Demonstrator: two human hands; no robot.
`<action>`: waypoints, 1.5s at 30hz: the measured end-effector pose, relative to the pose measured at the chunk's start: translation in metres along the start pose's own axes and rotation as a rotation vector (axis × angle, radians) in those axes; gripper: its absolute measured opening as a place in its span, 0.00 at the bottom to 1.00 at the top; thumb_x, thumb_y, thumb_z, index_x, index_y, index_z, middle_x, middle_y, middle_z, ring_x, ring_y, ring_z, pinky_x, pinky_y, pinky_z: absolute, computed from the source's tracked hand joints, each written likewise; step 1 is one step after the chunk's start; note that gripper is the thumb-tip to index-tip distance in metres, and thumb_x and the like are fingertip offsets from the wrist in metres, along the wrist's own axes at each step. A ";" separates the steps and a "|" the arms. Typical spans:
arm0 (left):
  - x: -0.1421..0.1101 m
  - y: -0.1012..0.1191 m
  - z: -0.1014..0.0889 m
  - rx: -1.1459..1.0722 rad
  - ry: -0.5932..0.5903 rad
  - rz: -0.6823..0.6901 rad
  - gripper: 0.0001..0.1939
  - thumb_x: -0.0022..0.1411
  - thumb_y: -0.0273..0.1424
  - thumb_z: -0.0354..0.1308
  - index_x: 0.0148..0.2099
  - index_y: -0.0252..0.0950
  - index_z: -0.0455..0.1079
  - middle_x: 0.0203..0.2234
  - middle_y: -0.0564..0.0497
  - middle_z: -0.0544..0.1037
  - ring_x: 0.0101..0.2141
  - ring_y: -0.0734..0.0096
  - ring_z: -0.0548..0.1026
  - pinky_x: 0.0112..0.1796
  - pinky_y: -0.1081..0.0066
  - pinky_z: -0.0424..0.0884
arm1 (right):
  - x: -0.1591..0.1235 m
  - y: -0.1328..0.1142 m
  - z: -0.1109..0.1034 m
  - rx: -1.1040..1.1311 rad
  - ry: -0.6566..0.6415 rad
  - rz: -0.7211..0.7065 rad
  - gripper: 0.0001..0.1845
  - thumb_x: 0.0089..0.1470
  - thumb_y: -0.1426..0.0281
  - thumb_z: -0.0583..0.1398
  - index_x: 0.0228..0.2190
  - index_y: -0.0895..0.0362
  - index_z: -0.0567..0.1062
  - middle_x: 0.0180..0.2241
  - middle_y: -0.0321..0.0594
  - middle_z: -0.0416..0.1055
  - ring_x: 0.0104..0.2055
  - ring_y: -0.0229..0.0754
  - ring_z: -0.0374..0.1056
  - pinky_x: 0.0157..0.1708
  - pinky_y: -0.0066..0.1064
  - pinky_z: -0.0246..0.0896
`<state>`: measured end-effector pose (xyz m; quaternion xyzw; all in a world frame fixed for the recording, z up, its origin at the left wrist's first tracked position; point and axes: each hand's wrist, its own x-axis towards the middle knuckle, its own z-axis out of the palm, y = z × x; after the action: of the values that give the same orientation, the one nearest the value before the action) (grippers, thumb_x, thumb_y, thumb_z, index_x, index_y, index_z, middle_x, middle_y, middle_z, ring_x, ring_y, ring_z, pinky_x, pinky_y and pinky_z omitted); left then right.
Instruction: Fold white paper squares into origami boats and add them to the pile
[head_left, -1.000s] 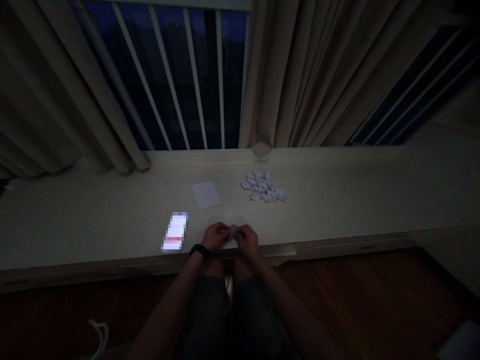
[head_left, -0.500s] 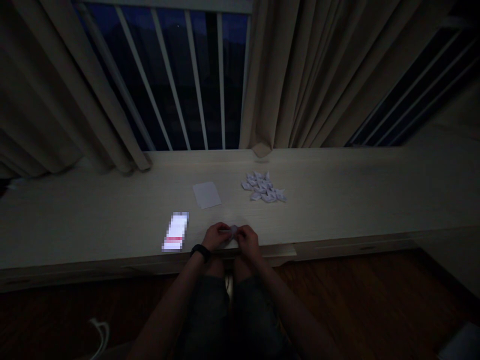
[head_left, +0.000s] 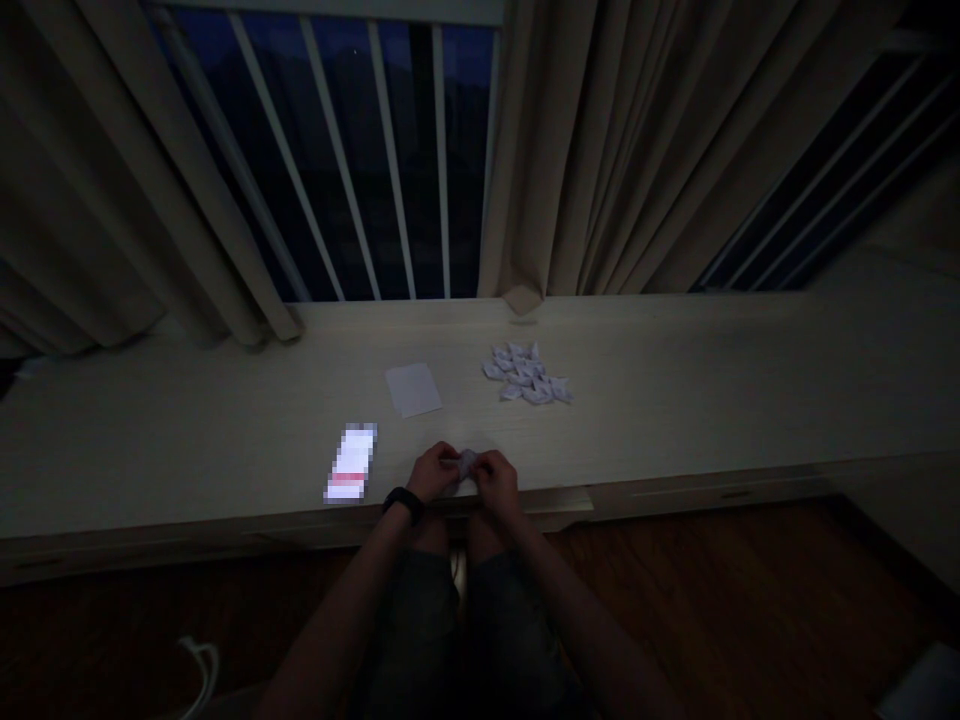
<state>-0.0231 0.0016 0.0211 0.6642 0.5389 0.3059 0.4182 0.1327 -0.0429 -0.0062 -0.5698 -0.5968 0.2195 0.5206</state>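
Where we look left of the grip, a lit, blurred-out phone lies on the ledge. Beyond the grip, slightly left: flat pale paper. Our left hand has fingertips closed on a small folded paper; our right hand pinches its other side, so we hold it between both. Beyond the grip, to its right: a cluster of folded pieces.

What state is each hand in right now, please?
Left hand: closed, pinching one side of the small folded white paper.
Right hand: closed, pinching the other side of it.
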 end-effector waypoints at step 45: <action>-0.013 0.005 0.023 0.038 0.021 -0.091 0.03 0.54 0.28 0.54 0.30 0.35 0.63 0.25 0.52 0.73 0.29 0.72 0.71 0.32 0.73 0.65 | 0.001 -0.005 -0.003 -0.091 -0.124 -0.113 0.29 0.47 0.78 0.55 0.52 0.56 0.62 0.50 0.49 0.57 0.52 0.46 0.59 0.53 0.41 0.60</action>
<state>-0.0043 -0.0171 0.0155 0.6437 0.5784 0.2832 0.4134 0.1331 -0.0440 0.0000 -0.5437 -0.6684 0.1973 0.4676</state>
